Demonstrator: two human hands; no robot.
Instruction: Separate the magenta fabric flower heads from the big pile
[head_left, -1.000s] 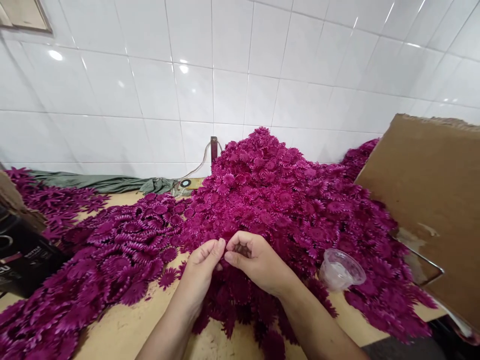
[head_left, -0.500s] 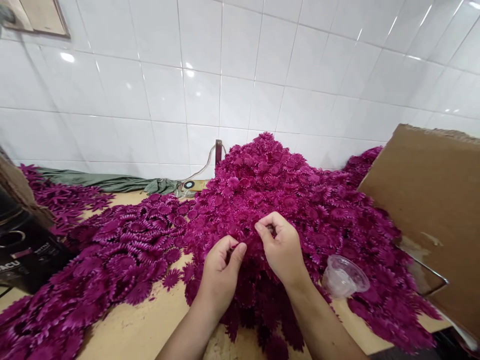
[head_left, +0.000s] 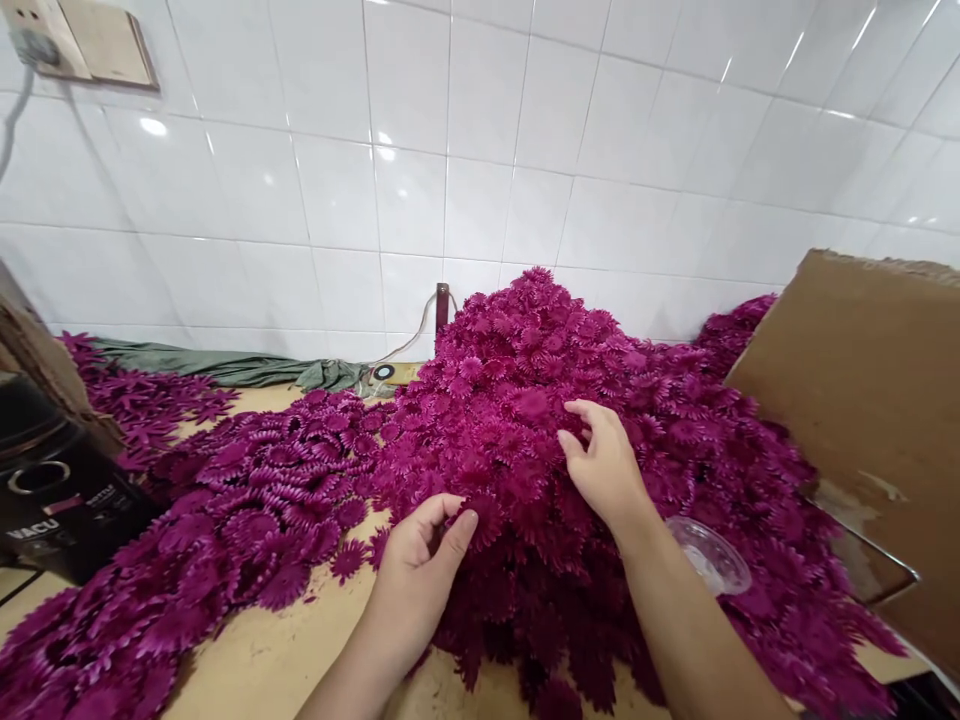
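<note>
A tall heap of magenta artificial flower heads fills the middle of the wooden table. My right hand reaches up onto the heap's front slope, its fingers apart and its fingertips touching the flowers. Lower down, my left hand rests at the heap's near edge. Its fingers are curled and the thumb is pressed toward the index finger. What it pinches is hidden. A flatter spread of magenta petal pieces lies to the left of it.
A clear plastic cup lies on its side just right of my right forearm. A brown cardboard flap stands at the right. A black appliance sits at the left edge. Green cloth lies along the tiled wall.
My hands were together in front of the heap. The right hand has since moved up and right onto the pile and opened its fingers. The left hand stayed low with its fingers curled.
</note>
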